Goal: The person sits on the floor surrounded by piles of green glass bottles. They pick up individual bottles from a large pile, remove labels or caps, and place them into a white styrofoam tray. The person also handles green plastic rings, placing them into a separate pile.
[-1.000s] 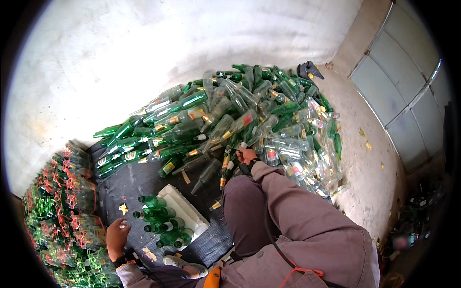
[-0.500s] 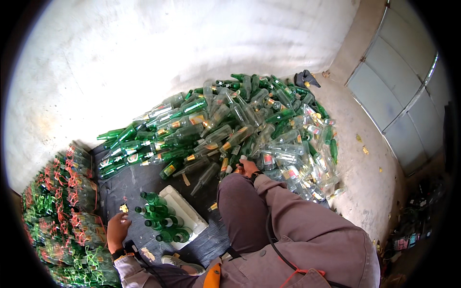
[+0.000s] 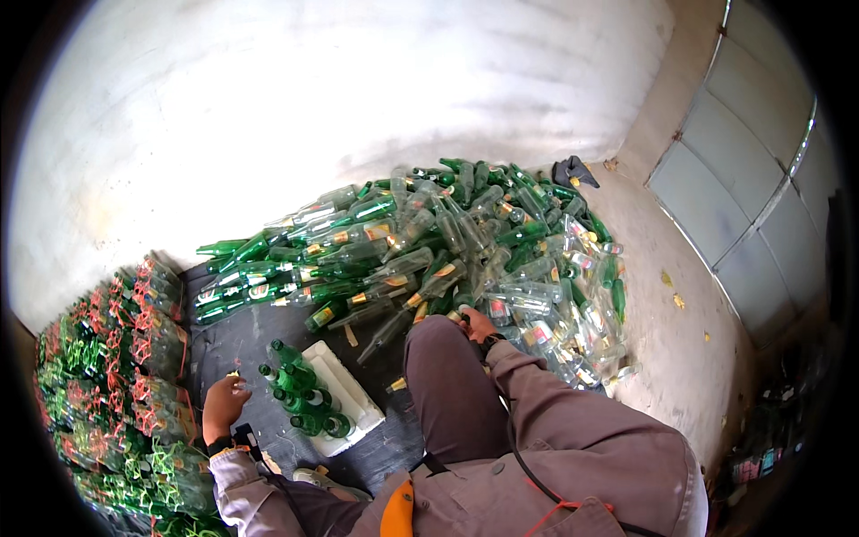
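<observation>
My right hand (image 3: 481, 325) is at the near edge of a large heap of bottles, beyond my raised knee. Its fingers are closed round a glass bottle (image 3: 464, 310), mostly hidden by the hand and knee. My left hand (image 3: 225, 404) hovers over the dark mat at the left, fingers loosely bent and apart, with nothing visible in them. To its right, several green bottles (image 3: 292, 380) stand upright in a close group beside a white foam block (image 3: 358, 404). In the heap, clear bottles (image 3: 523, 302) and green bottles (image 3: 367, 211) lie on their sides, many with labels.
At the far left stand stacked bundles of bottles (image 3: 161, 345) tied with red and green string. A dark mat (image 3: 255, 331) covers the floor between them and the heap. A pale wall (image 3: 268, 107) rises behind; a grey metal door (image 3: 716, 179) stands at the right.
The view has shifted slightly, so the heap sits lower. My right hand has drawn a little right and nearer, partly behind the knee. My left hand has shifted slightly; the bottle group stays standing.
</observation>
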### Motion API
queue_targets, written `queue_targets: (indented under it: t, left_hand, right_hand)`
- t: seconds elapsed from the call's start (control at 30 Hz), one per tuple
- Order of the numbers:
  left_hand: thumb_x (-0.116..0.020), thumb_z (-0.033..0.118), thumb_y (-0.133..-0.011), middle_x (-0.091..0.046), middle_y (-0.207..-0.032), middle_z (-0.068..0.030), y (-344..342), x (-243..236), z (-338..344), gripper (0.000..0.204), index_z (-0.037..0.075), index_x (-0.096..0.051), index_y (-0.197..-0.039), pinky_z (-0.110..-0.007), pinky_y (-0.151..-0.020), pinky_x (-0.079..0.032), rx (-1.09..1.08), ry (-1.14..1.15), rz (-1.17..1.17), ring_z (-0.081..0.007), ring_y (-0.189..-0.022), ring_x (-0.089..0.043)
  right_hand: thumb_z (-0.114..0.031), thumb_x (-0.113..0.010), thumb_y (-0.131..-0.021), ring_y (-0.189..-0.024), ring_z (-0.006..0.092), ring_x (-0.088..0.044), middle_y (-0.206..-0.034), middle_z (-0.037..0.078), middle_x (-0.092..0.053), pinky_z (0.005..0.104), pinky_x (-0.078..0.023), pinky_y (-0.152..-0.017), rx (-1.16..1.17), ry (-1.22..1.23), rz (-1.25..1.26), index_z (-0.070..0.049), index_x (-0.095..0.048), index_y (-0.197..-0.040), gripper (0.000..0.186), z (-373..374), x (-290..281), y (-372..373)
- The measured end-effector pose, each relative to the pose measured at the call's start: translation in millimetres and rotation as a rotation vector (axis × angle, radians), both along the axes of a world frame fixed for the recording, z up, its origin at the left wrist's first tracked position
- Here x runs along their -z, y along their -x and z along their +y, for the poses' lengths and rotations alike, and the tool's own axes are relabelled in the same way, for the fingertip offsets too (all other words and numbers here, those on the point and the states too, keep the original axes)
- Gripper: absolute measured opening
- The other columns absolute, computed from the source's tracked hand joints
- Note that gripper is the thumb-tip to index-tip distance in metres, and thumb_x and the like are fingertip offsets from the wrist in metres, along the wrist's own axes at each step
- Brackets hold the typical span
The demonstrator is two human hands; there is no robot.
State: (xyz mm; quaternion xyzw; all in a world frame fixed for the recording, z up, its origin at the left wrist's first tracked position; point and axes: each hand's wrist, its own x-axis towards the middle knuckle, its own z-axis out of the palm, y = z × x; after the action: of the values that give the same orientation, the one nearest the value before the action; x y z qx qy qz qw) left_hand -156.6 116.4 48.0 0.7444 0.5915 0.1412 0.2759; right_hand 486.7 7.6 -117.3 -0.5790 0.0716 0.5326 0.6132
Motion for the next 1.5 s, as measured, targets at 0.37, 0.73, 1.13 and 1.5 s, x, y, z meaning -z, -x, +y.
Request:
queue_targets:
  t: [0.37, 0.73, 1.13, 1.5]
  left_hand:
    - [-0.073, 0.027, -0.080, -0.074, -0.099, -0.0208, 2.5, -8.1, -8.9, 0.038, 0.005, -0.075, -0.110, -0.043, -0.085, -0.056, 0.052, -0.081, 0.014, -0.0371, -0.094, -0.071]
    - [-0.074, 0.024, -0.080, -0.074, -0.101, -0.0199, 5.7, -7.1, -12.6, 0.039, 0.003, -0.074, -0.113, -0.040, -0.086, -0.056, -0.022, -0.024, -0.023, -0.0334, -0.095, -0.072]
    - [-0.074, 0.023, -0.082, -0.075, -0.103, -0.0188, 7.0, -8.1, -17.1, 0.039, 0.004, -0.073, -0.115, -0.040, -0.088, -0.056, -0.051, 0.014, 0.019, -0.0320, -0.096, -0.073]
    - [-0.074, 0.025, -0.082, -0.075, -0.100, -0.0189, 3.4, -11.5, -13.8, 0.037, 0.008, -0.074, -0.114, -0.042, -0.087, -0.055, -0.030, 0.036, 0.063, -0.0353, -0.096, -0.072]
  right_hand:
    - [-0.027, -0.071, -0.093, -0.054, 0.0069, -0.050, -0.075, 0.000, -0.061, 0.0246, -0.040, -0.046, -0.057, -0.160, -0.046, -0.014, -0.061, -0.104, 0.020, -10.3, -55.7, -33.9]
    - [-0.029, -0.067, -0.094, -0.048, 0.0053, -0.047, -0.072, 0.002, -0.061, 0.0200, -0.036, -0.041, -0.317, -0.282, -0.592, -0.006, -0.063, -0.106, 0.026, 52.9, -230.6, 36.0]
    - [-0.036, -0.054, -0.094, -0.091, 0.0437, -0.065, -0.094, 0.023, -0.069, 0.0503, -0.051, -0.078, -0.736, -0.277, -1.653, -0.004, -0.069, -0.091, 0.035, 105.2, -205.5, 171.8]
    - [-0.030, -0.060, -0.087, -0.080, 0.0430, -0.068, -0.081, 0.021, -0.069, 0.0540, -0.054, -0.071, -1.444, -0.420, -1.715, -0.007, -0.071, -0.085, 0.025, 65.9, -149.5, 267.7]
